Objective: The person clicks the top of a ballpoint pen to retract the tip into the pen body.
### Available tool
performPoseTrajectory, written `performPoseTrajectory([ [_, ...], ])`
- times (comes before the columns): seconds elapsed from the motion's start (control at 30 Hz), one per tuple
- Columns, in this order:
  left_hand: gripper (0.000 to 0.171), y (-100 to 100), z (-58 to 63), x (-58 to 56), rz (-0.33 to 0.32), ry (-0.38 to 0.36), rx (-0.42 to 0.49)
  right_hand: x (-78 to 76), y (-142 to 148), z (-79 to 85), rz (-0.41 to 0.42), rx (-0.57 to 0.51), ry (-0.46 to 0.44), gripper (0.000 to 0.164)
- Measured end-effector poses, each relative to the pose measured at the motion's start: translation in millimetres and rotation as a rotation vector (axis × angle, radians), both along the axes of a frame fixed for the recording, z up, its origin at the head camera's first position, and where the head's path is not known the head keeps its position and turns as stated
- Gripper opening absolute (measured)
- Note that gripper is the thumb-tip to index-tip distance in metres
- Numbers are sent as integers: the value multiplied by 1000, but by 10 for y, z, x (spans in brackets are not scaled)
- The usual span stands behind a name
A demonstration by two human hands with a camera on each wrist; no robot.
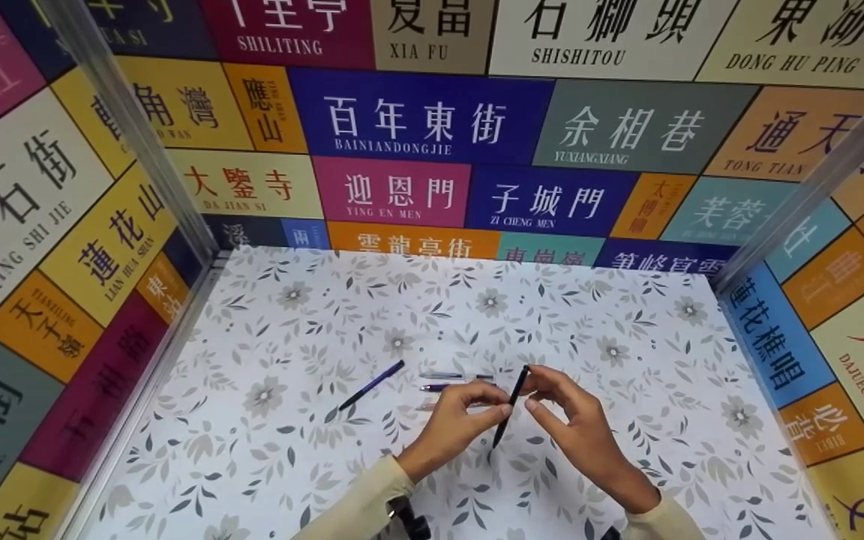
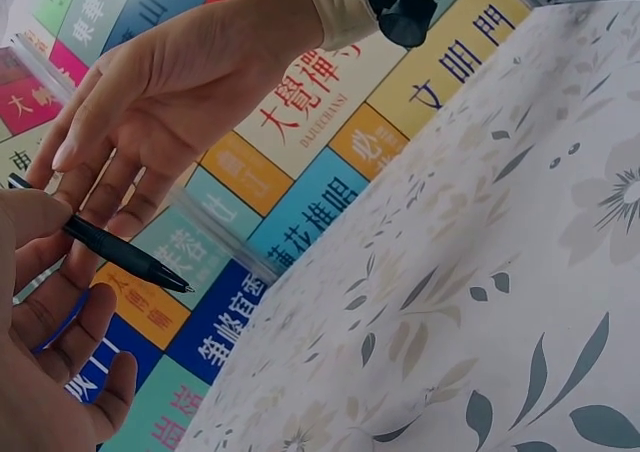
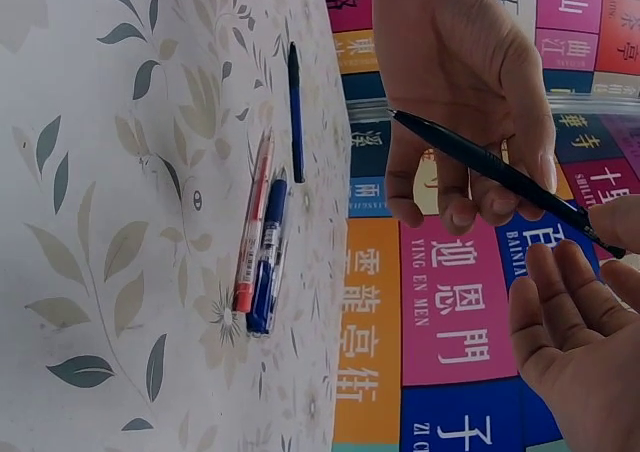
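Observation:
My left hand (image 1: 456,421) pinches a slim black pen (image 1: 511,409) between thumb and fingers, raised above the table. The pen is tilted, its writing tip pointing down toward me; that metal tip shows in the left wrist view. At the pen's upper end, my right hand (image 1: 578,427) has its fingers loosely bent, one fingertip at the end and the thumb slightly apart from the barrel. Beyond my left hand lie a purple-blue pen (image 1: 434,388), a clear pen (image 1: 443,375) and an orange pen (image 3: 254,227), partly hidden in the head view.
A dark blue pen (image 1: 373,384) with a black end lies diagonally to the left. The white table (image 1: 289,465) has a grey leaf-and-flower covering. Colourful panels (image 1: 417,120) with place names stand behind and at both sides, with clear strips at the corners.

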State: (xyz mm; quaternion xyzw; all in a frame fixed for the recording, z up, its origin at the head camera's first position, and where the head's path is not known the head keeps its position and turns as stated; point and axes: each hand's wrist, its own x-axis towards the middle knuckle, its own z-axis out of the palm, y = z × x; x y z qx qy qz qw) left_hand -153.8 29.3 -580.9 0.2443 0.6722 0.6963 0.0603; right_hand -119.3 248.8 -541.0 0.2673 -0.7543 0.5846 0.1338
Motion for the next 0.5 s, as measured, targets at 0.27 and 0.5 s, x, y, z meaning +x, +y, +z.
performPoseTrajectory([
  [0.27, 14, 21, 1, 14, 0, 9, 2, 11, -6, 9, -24, 33, 8, 65],
  [0.5, 14, 42, 0, 19, -22, -6, 18, -10, 0, -17, 1, 47, 46, 66],
])
